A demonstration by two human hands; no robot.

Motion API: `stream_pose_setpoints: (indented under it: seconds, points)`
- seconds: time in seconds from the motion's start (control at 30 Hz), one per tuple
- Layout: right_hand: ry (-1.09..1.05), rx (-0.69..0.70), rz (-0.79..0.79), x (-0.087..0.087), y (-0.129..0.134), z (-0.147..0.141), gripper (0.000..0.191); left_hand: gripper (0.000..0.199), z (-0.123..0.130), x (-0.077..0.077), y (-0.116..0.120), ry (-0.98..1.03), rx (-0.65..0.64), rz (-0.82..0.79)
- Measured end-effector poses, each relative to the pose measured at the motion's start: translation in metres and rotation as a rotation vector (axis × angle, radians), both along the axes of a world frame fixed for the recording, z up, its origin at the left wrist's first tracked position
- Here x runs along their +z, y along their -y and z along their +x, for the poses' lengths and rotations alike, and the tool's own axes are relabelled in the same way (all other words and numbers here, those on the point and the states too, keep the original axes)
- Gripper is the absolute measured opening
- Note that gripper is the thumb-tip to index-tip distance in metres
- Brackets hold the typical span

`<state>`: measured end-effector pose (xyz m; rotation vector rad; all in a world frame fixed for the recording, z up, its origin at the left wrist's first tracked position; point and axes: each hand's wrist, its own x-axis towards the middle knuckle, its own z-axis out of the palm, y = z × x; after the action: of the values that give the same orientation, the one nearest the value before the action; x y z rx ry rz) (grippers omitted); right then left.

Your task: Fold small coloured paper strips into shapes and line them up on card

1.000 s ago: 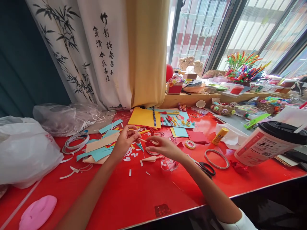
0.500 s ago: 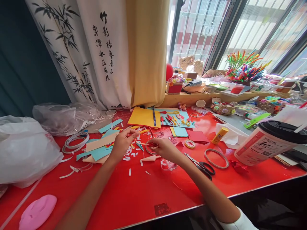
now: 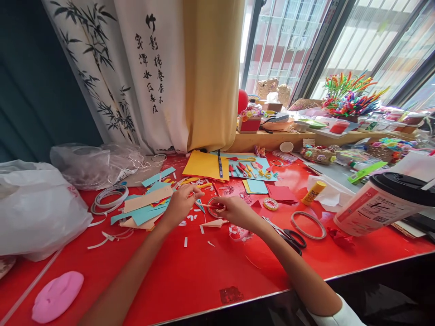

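Observation:
A thin, pale peach paper strip (image 3: 208, 206) stretches between my two hands above the red table. My right hand (image 3: 235, 211) pinches its right end, fingers curled and closed. At the strip's left end, my left hand (image 3: 181, 203) has its fingers bent together around the tip; the exact contact is small and partly hidden. Just below the strip lies a folded blue paper piece (image 3: 200, 206). Behind my right fingers sits a tape ring (image 3: 213, 213), partly covered. A folded peach paper piece (image 3: 215, 223) and white paper scraps (image 3: 193, 218) lie under the hands.
Paper sheets (image 3: 147, 201) pile up at left beside tape rolls (image 3: 108, 199) and a white plastic bag (image 3: 37, 210). Scissors (image 3: 288, 235), a glue stick (image 3: 313, 192), another ring (image 3: 308, 224) and a large cup (image 3: 380, 206) stand or lie right. Yellow paper (image 3: 204, 165) lies behind.
My left hand has shifted slightly right and down, its fingers now more curled at the strip's end. My right hand keeps its pinch. The whole view has shifted slightly.

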<state>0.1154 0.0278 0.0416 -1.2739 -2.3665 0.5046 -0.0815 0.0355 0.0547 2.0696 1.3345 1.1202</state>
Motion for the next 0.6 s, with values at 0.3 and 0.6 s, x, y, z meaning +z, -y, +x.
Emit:
stream_pose_setpoints:
  seconds: [0.3, 0.6]
  points:
    - [0.015, -0.052, -0.019, 0.002, -0.001, 0.003, 0.026, 0.022, -0.015, 0.005, -0.009, 0.583, 0.100, -0.129]
    - [-0.337, -0.168, -0.055, 0.002, -0.010, 0.008, 0.018, 0.028, -0.012, 0.036, 0.049, 0.223, -0.892, -0.621]
